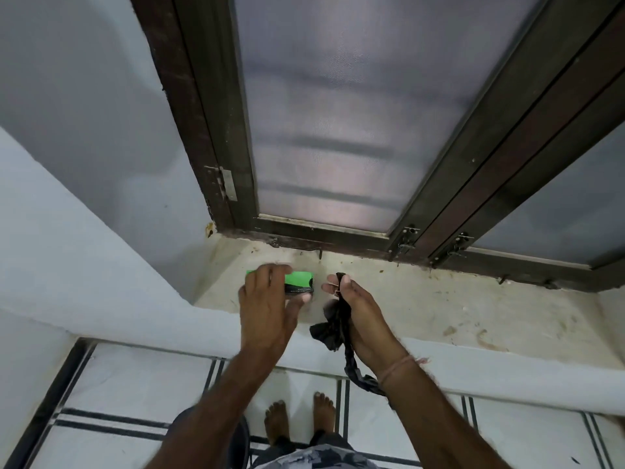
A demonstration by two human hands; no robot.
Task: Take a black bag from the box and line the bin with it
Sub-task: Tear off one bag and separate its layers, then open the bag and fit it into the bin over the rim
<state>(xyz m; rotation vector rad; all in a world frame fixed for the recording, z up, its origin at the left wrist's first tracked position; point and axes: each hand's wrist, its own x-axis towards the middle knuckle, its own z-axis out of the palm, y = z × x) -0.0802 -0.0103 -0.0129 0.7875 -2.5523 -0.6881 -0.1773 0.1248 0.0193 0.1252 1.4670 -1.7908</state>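
Left hand (pixel 267 299) over the green box (pixel 299 282) on the sill (pixel 422 299), fingers curled down across its top and thumb against its near side; gripping or merely resting, cannot tell. Right hand (pixel 355 304) closed on the black bag (pixel 333 324), the top end pinched between thumb and fingertips just right of the box. Bag bunched into a crumpled strand, one clump hanging beside the palm, a thin tail trailing down past the wrist and over the sill edge. A pale thin band near the pinched end, too small to identify. No bin in view; bare feet (pixel 297 424) on the tiled floor (pixel 135 384) below, and a dark rounded shape beside them at bottom edge, too cut off to name.

Judged stage: bag out of the box, lining not yet begun.

Risks from here:
- Box knocked off the sill if the left hand pulls away carelessly, sitting as it does fairly near the front edge.
- Bag slipping from a fingertip pinch, thin film being slick and the grip small.
- Loose tail catching on the sill edge or underfoot when turning toward the bin.
- Film tearing if shaken open hard while bunched or banded.
- Mouth hard to find in a crumpled strand, so liner possibly placed twisted or upside down.
- Grit on the dirty sill clinging to the film.
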